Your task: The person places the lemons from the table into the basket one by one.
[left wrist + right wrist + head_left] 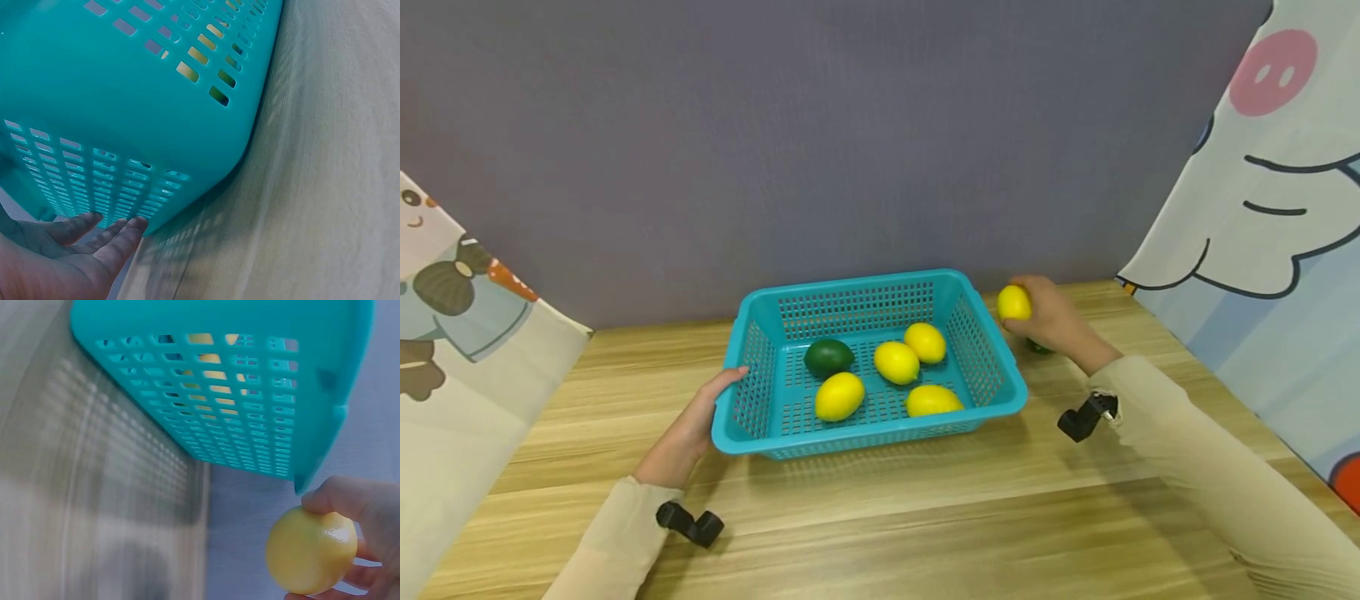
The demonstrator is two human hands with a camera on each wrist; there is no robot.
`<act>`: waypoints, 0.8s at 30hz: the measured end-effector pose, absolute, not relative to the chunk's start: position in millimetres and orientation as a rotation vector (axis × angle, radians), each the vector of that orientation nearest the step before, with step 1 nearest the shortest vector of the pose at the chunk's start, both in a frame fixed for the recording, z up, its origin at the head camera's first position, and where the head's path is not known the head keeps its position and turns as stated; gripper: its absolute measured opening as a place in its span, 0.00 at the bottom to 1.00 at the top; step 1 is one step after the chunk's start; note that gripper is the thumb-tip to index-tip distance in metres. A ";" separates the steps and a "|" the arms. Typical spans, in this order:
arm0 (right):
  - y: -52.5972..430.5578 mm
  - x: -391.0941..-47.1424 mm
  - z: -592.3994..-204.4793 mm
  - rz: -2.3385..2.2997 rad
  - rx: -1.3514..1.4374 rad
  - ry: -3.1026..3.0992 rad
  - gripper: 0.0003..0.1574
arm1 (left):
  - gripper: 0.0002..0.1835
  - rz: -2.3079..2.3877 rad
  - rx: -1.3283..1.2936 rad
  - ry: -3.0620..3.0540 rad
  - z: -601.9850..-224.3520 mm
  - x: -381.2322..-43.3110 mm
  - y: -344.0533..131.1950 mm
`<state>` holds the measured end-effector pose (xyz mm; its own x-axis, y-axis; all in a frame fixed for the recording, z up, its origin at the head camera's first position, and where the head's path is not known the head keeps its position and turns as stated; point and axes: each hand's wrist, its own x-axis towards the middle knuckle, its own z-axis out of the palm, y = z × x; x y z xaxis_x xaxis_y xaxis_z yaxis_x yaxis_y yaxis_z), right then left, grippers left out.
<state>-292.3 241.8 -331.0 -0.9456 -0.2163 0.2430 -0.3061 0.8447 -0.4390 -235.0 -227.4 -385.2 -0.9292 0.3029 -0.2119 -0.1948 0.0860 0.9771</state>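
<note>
A turquoise plastic basket (865,437) with perforated walls stands on the table. Inside lie several yellow lemons (839,397) and one dark green fruit (829,358), avocado-like in shape. My left hand (703,417) holds the basket's left end, thumb over the rim; in the left wrist view its fingers (119,247) touch the outer wall. Past the basket's right end, my right hand (1054,321) grips another lemon (1015,302) between thumb and fingers, raised off the table, as the right wrist view confirms. Beneath that hand a second green item (1038,347) is mostly hidden.
The wood-grain table (865,533) ends at a grey upright panel (850,150) close behind the basket. Printed cartoon sheets (1262,208) border the left and right sides. A small black camera mount (1086,417) sits on each wrist.
</note>
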 end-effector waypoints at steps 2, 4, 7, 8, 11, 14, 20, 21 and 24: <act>241.8 -292.2 -327.4 0.716 0.400 -2.843 0.42 | 0.37 1.897 0.108 2.018 -385.3 -235.0 -227.6; 241.9 -292.2 -323.6 0.711 0.400 -2.840 0.42 | 0.37 1.894 0.108 2.018 -385.0 -235.0 -227.5; 241.3 -292.5 -317.3 0.706 0.401 -2.830 0.41 | 0.37 1.893 0.111 2.014 -384.8 -234.7 -227.7; 241.0 -292.7 -315.2 0.705 0.398 -2.827 0.41 | 0.37 1.894 0.112 2.014 -384.7 -234.7 -227.8; 238.6 -292.9 -308.5 0.713 0.399 -2.820 0.40 | 0.37 1.891 0.121 2.013 -384.5 -234.7 -228.2; 234.4 -292.7 -301.6 0.732 0.408 -2.819 0.40 | 0.37 1.894 0.131 2.005 -384.4 -234.5 -228.6; 224.1 -295.1 -289.8 0.770 0.423 -2.815 0.39 | 0.38 1.905 0.120 1.988 -384.7 -235.1 -228.7; 222.2 -295.7 -288.4 0.777 0.418 -2.818 0.39 | 0.38 1.904 0.117 1.989 -384.6 -235.1 -228.5; 216.4 -297.3 -284.6 0.807 0.396 -2.836 0.40 | 0.38 1.901 0.106 1.992 -384.5 -235.3 -228.1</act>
